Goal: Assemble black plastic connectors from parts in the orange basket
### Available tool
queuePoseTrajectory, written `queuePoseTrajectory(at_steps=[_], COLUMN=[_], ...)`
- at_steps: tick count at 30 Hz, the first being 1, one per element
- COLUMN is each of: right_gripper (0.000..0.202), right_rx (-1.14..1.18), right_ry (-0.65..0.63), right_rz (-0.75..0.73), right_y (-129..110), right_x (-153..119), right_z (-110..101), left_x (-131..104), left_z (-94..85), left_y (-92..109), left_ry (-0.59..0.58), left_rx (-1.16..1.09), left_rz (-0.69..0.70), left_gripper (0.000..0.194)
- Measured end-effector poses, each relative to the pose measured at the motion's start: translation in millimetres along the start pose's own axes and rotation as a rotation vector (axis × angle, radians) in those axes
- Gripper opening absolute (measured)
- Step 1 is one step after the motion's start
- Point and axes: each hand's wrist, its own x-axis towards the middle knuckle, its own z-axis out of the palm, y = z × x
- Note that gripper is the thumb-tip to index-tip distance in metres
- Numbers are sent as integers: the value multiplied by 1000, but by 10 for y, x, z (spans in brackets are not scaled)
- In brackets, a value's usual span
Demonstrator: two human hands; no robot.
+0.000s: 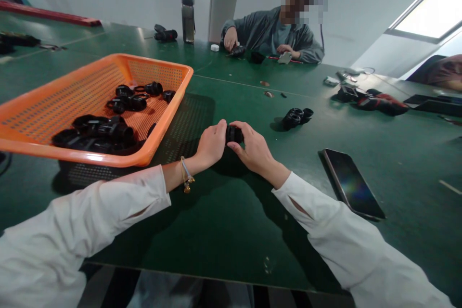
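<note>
Both my hands meet over the green table [231, 231], holding one small black part [234, 134] between them. My left hand [212, 143] has its fingers pressed against the part's left side. Around its right side curl the thumb and fingers of my right hand [252, 148]. To the left, an orange basket [90, 156] contains several black parts [104, 127]. A small cluster of black cylindrical parts [296, 118] lies on the table to the right, beyond my right hand.
A dark phone [352, 183] lies right of my right forearm. Across the table sits a person [274, 33], hands near small black items. A bottle [188, 18] stands at the far edge. Tools [371, 100] lie at the right, a red bar [50, 13] far left.
</note>
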Motion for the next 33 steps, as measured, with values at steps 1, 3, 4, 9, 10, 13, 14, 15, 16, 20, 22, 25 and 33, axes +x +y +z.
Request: queuePoseTrajectory(at_steps=[1, 3, 4, 9, 10, 13, 14, 15, 16, 20, 22, 25, 33], right_gripper=[44, 46, 48, 46, 45, 43, 42, 41, 40, 36, 34, 31, 28], right_rx=[-16, -53, -68, -84, -80, -50, -36, -21, -5, 69, 107, 152, 145], right_ry=[-4, 4, 19, 107, 115, 140, 151, 164, 180, 214, 211, 182, 3], right_rz=[-22, -55, -64, -5, 17, 95, 128, 169, 207, 337, 375, 414, 189], right_y=[0, 1, 2, -27, -44, -112, -137, -161, -184, -249, -271, -283, -19], right_x=[-2, -8, -12, -37, -41, -49, -50, -48, -46, -29, -23, -22, -21], right_z=[7, 26, 37, 98, 109, 143, 155, 166, 177, 201, 199, 182, 36], left_x=[-2, -10, -15, -51, -56, -60, -59, -57, -54, -43, -36, -27, -9], left_z=[1, 1, 0, 2, 5, 10, 11, 10, 9, -2, -6, -8, 31], left_y=[0, 3, 7, 30, 31, 29, 29, 30, 33, 49, 50, 40, -14], left_ry=[-6, -14, -15, -4, -1, 11, 17, 26, 37, 68, 68, 80, 71], left_rx=[23, 72, 92, 197, 218, 228, 220, 212, 206, 205, 221, 222, -31], left_rz=[2, 9, 13, 25, 22, 7, 3, 2, 2, -8, -7, 0, 62], left_gripper=[41, 37, 36, 27, 25, 28, 31, 34, 36, 41, 41, 41, 34])
